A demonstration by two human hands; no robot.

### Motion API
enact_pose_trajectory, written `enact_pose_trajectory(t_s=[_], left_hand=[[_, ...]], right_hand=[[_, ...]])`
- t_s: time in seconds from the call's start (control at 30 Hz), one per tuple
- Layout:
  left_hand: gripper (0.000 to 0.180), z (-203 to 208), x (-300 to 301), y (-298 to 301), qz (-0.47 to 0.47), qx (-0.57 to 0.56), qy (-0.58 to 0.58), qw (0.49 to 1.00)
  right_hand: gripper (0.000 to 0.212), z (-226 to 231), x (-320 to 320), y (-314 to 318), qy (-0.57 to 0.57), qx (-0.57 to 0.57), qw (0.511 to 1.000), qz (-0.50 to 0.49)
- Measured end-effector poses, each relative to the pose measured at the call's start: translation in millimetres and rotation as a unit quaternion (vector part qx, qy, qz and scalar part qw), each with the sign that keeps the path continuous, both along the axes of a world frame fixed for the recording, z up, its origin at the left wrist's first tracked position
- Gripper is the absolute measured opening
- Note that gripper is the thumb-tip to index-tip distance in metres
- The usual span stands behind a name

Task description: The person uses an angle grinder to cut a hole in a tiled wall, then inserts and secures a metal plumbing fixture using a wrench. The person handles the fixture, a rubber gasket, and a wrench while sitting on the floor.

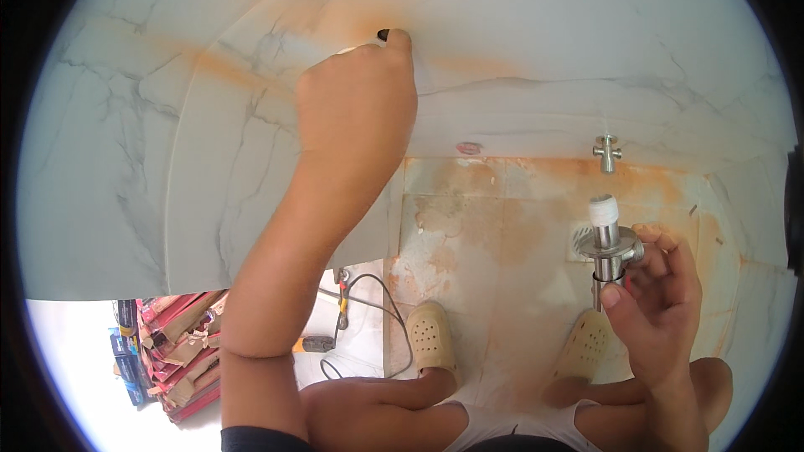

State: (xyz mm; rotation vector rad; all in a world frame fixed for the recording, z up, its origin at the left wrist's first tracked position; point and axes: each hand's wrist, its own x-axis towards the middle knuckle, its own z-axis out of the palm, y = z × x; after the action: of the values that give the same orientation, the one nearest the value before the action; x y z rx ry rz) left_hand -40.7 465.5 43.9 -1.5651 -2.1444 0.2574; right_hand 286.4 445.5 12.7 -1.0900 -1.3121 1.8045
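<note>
My left hand (358, 96) is up against the marble-patterned wall (536, 17), back of the hand toward me, fingers curled and hidden. A small black spot (383, 34) shows beside its fingertip; I cannot tell whether it is a held piece or an opening in the wall. Low on the right, my right hand (662, 301) grips a chrome angle valve (610, 255) between thumb and fingers. White thread tape (603, 210) is wrapped around the valve's upper end, and a round metal flange sits below the tape.
Another chrome valve (607, 153) sticks out of the wall low down at the right. Beneath it lies a stained tile floor (469, 234) with a drain grate (579, 243). My clog (432, 336) stands there. At the lower left are red boxes (188, 351), a cable (394, 305) and a tool (314, 344).
</note>
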Motion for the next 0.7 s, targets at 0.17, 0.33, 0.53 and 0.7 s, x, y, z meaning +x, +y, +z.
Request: enact_pose_trajectory(t_s=[0.17, 0.33, 0.53, 0.7], left_hand=[[0.018, 18, 4, 2, -0.034, -0.058, 0.049, 0.997], [0.005, 21, 3, 0, -0.082, -0.06, 0.081, 0.991], [0.003, 13, -15, -13, -0.111, 0.11, -0.046, 0.987], [0.008, 5, -23, -25, -0.165, 0.173, -0.033, 0.97]], right_hand=[[0.06, 5, -3, -3, 0.009, 0.003, 1.0, 0.009], [0.059, 16, -3, 0, 0.024, 0.024, 0.999, -0.006], [0.058, 20, -3, 6, 0.017, 0.01, 1.0, -0.013], [0.057, 14, -4, -1, 0.036, 0.026, 0.999, -0.005]])
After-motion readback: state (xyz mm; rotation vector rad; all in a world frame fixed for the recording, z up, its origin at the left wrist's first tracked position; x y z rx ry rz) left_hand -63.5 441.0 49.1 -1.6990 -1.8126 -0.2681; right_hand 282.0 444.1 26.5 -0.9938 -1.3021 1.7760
